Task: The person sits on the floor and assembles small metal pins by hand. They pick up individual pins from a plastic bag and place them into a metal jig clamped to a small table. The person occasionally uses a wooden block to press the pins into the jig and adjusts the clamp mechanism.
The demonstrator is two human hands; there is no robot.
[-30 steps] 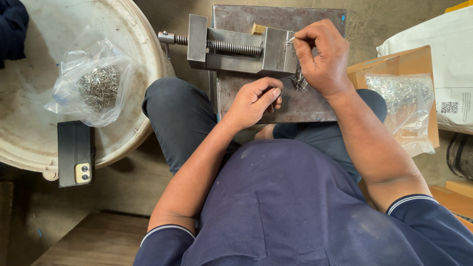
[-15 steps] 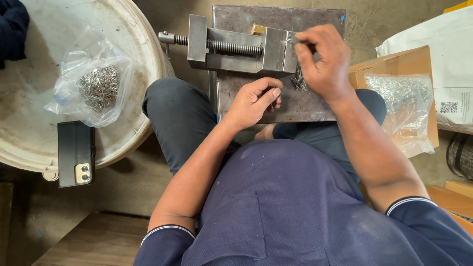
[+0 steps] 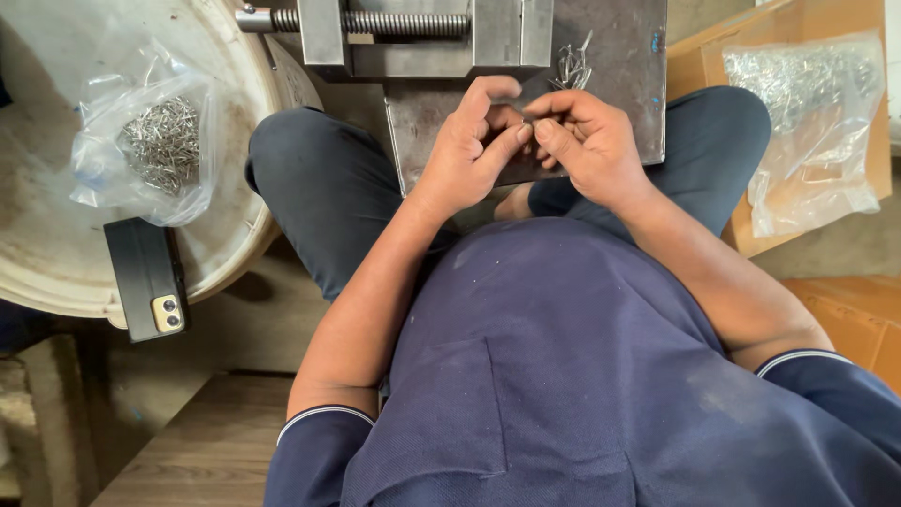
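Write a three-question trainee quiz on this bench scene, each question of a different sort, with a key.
1. True or false: the left hand and right hand meet fingertip to fingertip over the metal plate.
2. Where does the phone lie? A) on the vise B) on the rim of the white tub C) in the cardboard box
3. Fill in: the clear bag inside the tub holds small ____ parts.

Key: 1 true; 2 B; 3 metal. The vise stands beyond the hands, and a second bag of parts lies on the cardboard box.
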